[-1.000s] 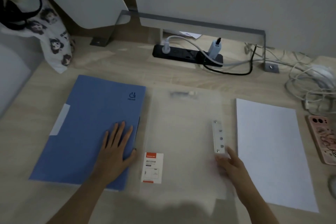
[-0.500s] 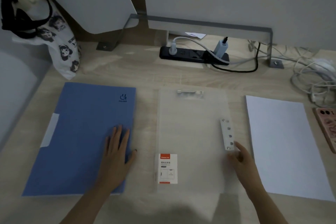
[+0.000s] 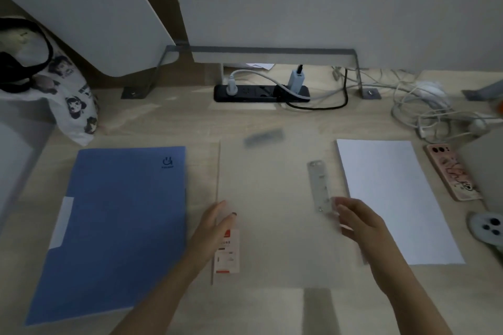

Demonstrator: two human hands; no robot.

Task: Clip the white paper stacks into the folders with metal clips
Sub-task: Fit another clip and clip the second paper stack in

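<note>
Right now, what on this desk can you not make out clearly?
Head view:
- Dark metal clip atop the translucent plastic folder: motion-blurred.
- Red-and-white paper label: print too small, left hand overlaps it.
- Right hand: blurred; grip unclear for both hands.
- Grey round object: cut by the right edge.

The light is dim, flat and greyish, with no glare anywhere on the desk (image 3: pixel 163 122); the white paper stack (image 3: pixel 392 198) is the brightest patch, and a dark shadow band lies at the desk's near edge. The left hand (image 3: pixel 215 228), the right hand (image 3: pixel 359 223) and the translucent folder (image 3: pixel 272 198) are smeared with blur. Wide-angle distortion bends straight lines toward the corners.
</note>
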